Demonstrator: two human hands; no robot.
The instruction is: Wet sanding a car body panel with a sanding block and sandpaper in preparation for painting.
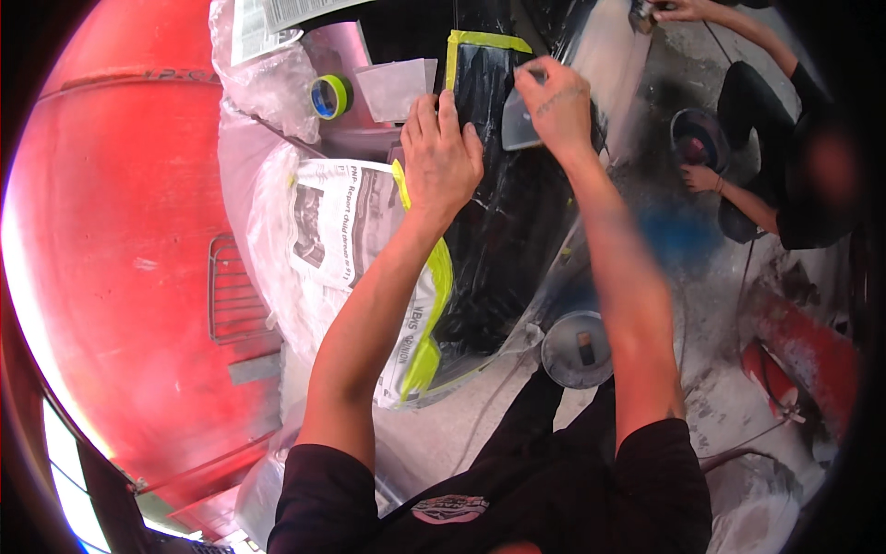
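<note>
Head view shows the left hand, its fingers extended and resting beside yellow-green masking tape. The right hand pinches one grey flat sheet between thumb and fingers, against the glossy black panel, which lies between the two hands and below their fingertips. Left of the left fingers are one tape roll and pale paper. Below them, newspaper carries printed headlines and photographs; one printed emblem marks the person's dark shirt. Right of the right fingers, one co-worker is near one bucket.
</note>
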